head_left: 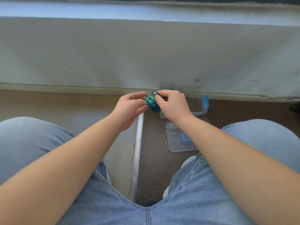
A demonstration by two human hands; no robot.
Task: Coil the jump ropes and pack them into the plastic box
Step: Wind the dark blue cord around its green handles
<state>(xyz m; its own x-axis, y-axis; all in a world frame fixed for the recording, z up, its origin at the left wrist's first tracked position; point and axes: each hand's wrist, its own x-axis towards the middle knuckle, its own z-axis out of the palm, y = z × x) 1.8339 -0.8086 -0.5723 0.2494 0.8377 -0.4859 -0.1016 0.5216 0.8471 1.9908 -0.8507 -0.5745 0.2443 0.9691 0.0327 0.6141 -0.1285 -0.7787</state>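
Note:
A jump rope (152, 103) with green handles and a blue cord wound around them hangs between my two hands in front of the wall's base. My left hand (129, 108) holds the bundle from the left with curled fingers. My right hand (172, 103) pinches a blue loop of cord at the top of the bundle. On the floor to the right stands the clear plastic box (202, 109) with a blue latch, partly hidden behind my right hand. Its clear lid (177, 140) lies flat nearer to me, under my right forearm.
A grey scuffed wall (146, 54) rises just beyond my hands. A white pipe (138, 143) runs along the floor between my knees, dividing pale tile on the left from speckled dark flooring on the right. My jeans-clad legs fill the lower view.

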